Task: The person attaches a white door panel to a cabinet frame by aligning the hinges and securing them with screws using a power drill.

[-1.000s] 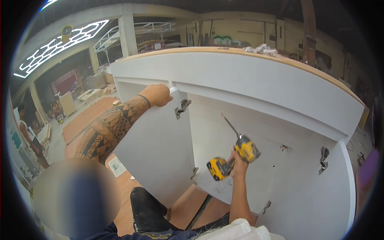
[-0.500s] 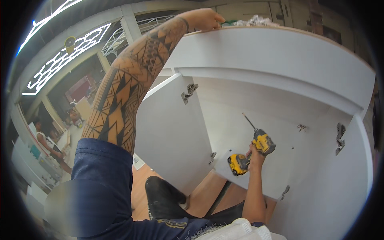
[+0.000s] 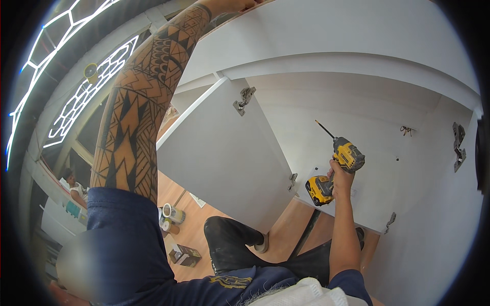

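Note:
My right hand [image 3: 341,176] is closed round the grip of a yellow-and-black cordless drill driver [image 3: 349,154]. The tool has a long, thin bit [image 3: 324,128] pointing up and to the left, toward the inside of a white cabinet [image 3: 306,99]. At the top edge of the picture, my tattooed left arm reaches up to the cabinet's top rim, where my left hand [image 3: 230,5] rests; its fingers are mostly cut off from view. The left cabinet door [image 3: 219,158] hangs open, with metal hinges [image 3: 244,101] on its inner side.
On the right stands another white panel with a hinge [image 3: 459,147]. A small metal fitting [image 3: 406,130] sits inside the cabinet. Cans [image 3: 173,213] and a box [image 3: 185,255] stand on the wooden floor at left. A person [image 3: 75,189] is farther off at left.
The view has tilted, so the cabinet's top rim and my left hand sit higher in the picture. My right hand still holds the drill driver, which appears slightly farther right.

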Available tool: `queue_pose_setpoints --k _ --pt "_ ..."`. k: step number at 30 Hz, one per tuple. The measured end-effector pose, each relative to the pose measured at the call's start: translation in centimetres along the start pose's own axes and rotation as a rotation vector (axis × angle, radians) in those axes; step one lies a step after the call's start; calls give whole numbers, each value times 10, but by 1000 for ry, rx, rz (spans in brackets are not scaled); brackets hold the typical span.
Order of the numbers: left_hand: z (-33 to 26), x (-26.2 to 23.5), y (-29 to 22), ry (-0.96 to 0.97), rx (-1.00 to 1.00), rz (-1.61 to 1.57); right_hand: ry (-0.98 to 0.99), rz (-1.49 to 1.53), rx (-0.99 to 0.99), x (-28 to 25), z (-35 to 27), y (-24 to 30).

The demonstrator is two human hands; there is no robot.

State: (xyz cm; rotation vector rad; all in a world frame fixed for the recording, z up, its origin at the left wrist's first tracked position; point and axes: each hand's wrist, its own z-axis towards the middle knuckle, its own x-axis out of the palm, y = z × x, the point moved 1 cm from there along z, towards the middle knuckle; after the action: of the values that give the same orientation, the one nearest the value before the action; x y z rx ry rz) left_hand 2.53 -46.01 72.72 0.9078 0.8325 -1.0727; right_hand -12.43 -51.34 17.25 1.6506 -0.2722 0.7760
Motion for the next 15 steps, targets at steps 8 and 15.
queue_pose_setpoints --k 8,15 --pt "-3 5 -9 -90 44 56 21 -21 25 7 -14 1" --pt "-1 16 -22 -198 78 175 38 -35 -9 -10 1 -12"
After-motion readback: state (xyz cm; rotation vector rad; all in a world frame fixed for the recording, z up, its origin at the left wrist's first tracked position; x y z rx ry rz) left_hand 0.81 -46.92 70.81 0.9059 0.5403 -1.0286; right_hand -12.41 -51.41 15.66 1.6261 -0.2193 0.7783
